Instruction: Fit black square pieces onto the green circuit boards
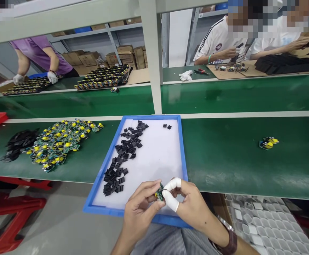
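Note:
Over the near end of the blue-rimmed tray (184, 156), my left hand (143, 202) pinches a small green circuit board (160, 191) with a yellow component on it. White finger covers sit on the thumb and index finger of my right hand (186, 198). Those two fingertips close on the board's right edge; whether a small part is between them is hidden. Many small black folded pieces (127, 147) lie along the tray's left side. Two more black pieces (167, 126) rest apart near its far right corner.
Left on the green bench is a heap of circuit boards (61, 141) beside black strips (20, 143). One assembled board (269, 142) lies to the right. A white post (154, 56) rises behind the tray. Co-workers sit across. Clear plastic pieces (268, 223) fill a box below right.

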Demonstrator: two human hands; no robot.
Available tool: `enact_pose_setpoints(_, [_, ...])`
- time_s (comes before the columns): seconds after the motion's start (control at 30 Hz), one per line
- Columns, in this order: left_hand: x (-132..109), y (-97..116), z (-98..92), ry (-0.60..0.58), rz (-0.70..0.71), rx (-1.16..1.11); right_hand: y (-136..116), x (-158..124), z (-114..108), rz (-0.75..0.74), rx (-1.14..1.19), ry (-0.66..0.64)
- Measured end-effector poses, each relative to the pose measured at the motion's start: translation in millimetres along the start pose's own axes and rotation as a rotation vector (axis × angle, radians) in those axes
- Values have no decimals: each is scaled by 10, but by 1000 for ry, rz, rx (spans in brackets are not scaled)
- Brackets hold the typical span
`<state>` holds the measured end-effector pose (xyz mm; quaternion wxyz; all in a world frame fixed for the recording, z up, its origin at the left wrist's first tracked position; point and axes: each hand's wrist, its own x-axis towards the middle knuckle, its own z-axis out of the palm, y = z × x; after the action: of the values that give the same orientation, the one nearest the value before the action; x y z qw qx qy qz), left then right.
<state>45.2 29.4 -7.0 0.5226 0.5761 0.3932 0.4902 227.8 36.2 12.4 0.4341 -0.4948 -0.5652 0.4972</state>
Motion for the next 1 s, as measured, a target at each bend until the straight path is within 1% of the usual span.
enact_pose_setpoints(0.07, [2,14,-12,-7,30,57,16,-2,6,8,34,3])
enact_pose_setpoints(0.17, [7,33,-37,-29,73,146,32,9,-4,76,136,-91])
enact_pose_setpoints(0.2, [8,35,-45,-32,75,174,34,15,-11,79,144,-115])
enact_pose_setpoints(0.27, [8,34,-55,-34,60,211,35,30,-30,25,96,-104])
enact_pose_setpoints(0.33, [4,27,-58,-49,27,194,34,52,-53,-19,70,-108])
enact_pose_setpoints(0.43, [-2,26,-50,-74,-25,133,31,88,-82,44,142,-199])
enact_pose_setpoints(0.5, [1,33,-42,-69,-48,105,31,101,-86,55,147,-188])
enact_pose_setpoints(0.57, [7,41,-37,-66,-81,69,30,99,-78,32,114,-138])
enact_pose_setpoints(0.7, [18,41,-36,-57,-169,-20,17,76,-63,-7,71,-117])
enact_pose_setpoints(1.0, [52,96,15,-38,-152,-43,-65,81,-160,-193,-149,-189])
